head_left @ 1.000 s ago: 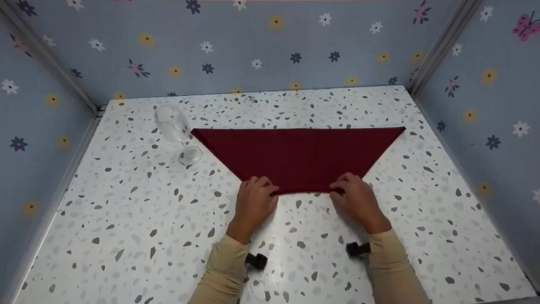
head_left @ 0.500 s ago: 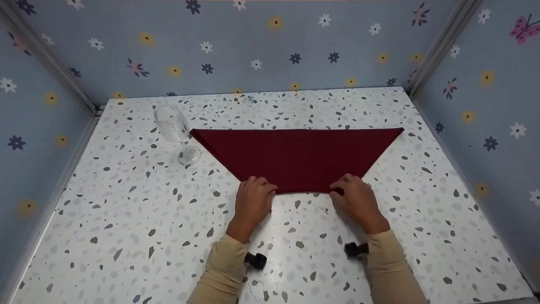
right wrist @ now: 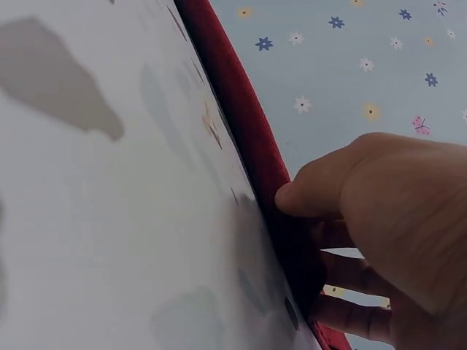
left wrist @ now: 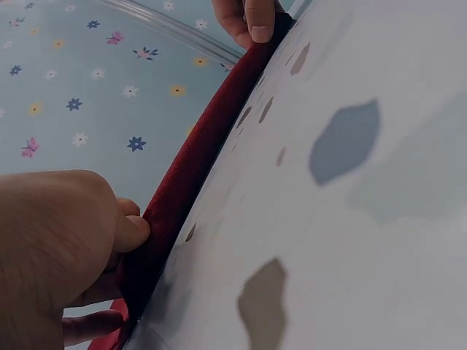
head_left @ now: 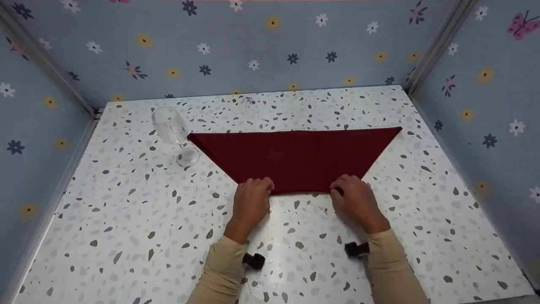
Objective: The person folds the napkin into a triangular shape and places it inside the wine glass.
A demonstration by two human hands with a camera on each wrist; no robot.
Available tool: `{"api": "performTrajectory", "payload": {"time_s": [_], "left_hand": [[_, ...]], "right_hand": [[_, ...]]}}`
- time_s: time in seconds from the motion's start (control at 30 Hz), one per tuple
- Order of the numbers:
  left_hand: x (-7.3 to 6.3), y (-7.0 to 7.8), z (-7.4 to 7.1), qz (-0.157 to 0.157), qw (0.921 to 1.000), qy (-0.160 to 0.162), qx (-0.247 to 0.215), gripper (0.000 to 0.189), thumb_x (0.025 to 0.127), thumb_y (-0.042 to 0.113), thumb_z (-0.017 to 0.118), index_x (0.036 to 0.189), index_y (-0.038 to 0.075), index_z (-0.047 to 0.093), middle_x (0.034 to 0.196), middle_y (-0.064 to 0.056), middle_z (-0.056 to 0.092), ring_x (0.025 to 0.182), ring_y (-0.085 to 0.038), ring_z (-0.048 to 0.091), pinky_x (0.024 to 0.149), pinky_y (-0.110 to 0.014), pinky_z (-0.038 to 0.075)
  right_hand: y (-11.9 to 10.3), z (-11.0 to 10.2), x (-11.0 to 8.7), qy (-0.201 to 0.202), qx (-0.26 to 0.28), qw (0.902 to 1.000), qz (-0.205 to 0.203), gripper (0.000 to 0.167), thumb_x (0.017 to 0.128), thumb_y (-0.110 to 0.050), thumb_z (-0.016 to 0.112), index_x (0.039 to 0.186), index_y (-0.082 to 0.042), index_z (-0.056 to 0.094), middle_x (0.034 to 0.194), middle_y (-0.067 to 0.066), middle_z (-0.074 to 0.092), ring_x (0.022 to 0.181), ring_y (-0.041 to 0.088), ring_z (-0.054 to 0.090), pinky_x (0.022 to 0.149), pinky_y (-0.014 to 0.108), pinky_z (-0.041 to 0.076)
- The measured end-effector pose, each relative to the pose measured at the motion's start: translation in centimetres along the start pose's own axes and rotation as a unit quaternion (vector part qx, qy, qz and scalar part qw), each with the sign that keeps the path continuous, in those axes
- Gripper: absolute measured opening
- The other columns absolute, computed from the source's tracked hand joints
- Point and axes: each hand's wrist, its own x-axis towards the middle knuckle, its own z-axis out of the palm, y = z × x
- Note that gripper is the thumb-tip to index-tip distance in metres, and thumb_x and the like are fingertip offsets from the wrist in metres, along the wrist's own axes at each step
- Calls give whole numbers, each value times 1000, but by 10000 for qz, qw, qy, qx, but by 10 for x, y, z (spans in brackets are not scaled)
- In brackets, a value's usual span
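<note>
A dark red cloth napkin point(head_left: 295, 158) lies folded into a trapezoid, its long edge at the back and its short folded edge towards me. At the near left corner, my left hand point(head_left: 252, 202) grips the fold, with thumb and curled fingers at the cloth in the left wrist view. My right hand point(head_left: 355, 200) pinches the near right corner. The right wrist view shows its thumb point(right wrist: 292, 198) against the front of the rolled-looking edge and the other fingers behind. Left of the napkin is a clear stemmed glass point(head_left: 170, 126), close to its back left corner.
The white speckled table point(head_left: 139, 236) is bounded by flower-patterned walls point(head_left: 236, 46) at the back and both sides. A black wrist-worn device point(head_left: 254, 261) sticks out from the left sleeve, and another black device point(head_left: 356, 249) from the right one.
My left hand has shifted slightly left along the near edge, its fingertips drawn closer together. The right hand keeps its hold, and the napkin stays almost in place.
</note>
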Motion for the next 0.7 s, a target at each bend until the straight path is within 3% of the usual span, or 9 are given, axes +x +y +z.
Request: {"api": "performTrajectory", "payload": {"time_s": [0.17, 0.4, 0.7], "left_hand": [[-1, -2, 0, 70, 10000, 55, 5, 13, 93, 7, 66, 93, 19, 71, 79, 0, 67, 74, -23, 58, 73, -42, 49], [-3, -2, -2, -27, 9999, -95, 69, 17, 93, 8, 62, 95, 20, 73, 79, 0, 66, 74, -23, 58, 71, -42, 48], [-1, -3, -2, -174, 9994, -254, 135, 15, 91, 14, 62, 94, 19, 75, 81, 0, 64, 78, -23, 56, 72, -42, 47]], "right_hand": [[0, -2, -1, -166, 199, 9996, 139, 12, 97, -16, 67, 104, -10, 75, 100, 3, 70, 93, 25, 62, 79, 45, 50], [2, -1, 0, -28, 242, 9997, 3, 13, 95, -11, 69, 105, -9, 76, 102, 6, 73, 92, 27, 64, 79, 45, 51], [0, 0, 1, -74, 392, 9970, 662, 8, 98, -17, 66, 101, -11, 68, 90, 6, 69, 79, 24, 62, 71, 44, 50]]}}
